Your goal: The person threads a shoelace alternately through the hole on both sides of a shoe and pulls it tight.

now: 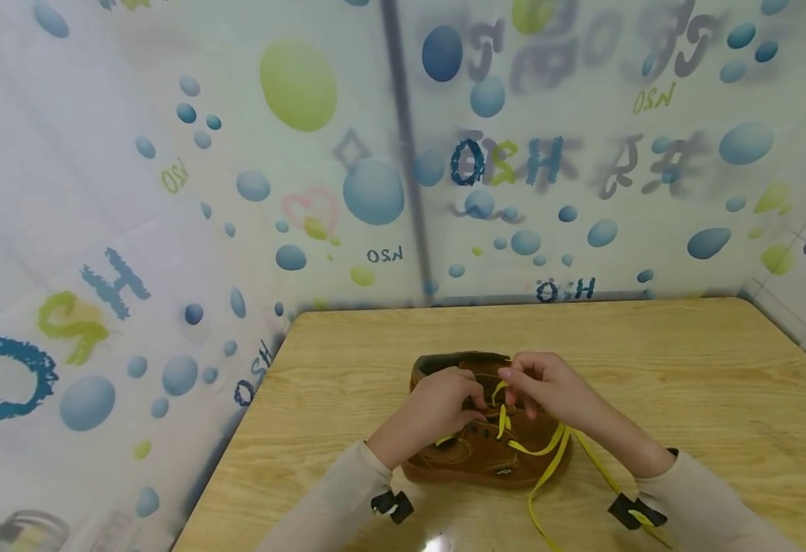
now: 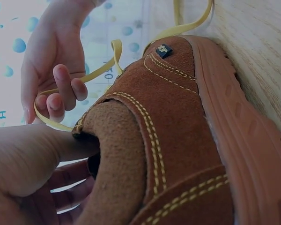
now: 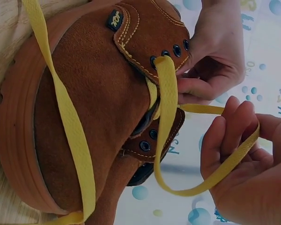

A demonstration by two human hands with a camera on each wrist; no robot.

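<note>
A brown suede shoe (image 1: 468,466) with yellow stitching stands on the table, its small dark tag (image 2: 164,50) on the side. The left hand (image 1: 440,402) grips the shoe's upper by the eyelet flap, thumb at the edge of the opening and the other fingers partly hidden behind it. Beside it, over the front of the shoe, the right hand (image 1: 551,383) holds a yellow shoelace (image 3: 166,93). In the right wrist view the lace comes out of one eyelet, hangs in a loop and passes over the curled right fingers (image 3: 215,140). Several dark-ringed eyelets (image 3: 144,146) show on both flaps.
The wooden table (image 1: 706,414) extends around the shoe. Another length of lace (image 1: 544,498) trails over the toe toward the near edge, close to the right sleeve (image 1: 713,498). Behind stands a curtain (image 1: 582,215) printed with blue and green dots.
</note>
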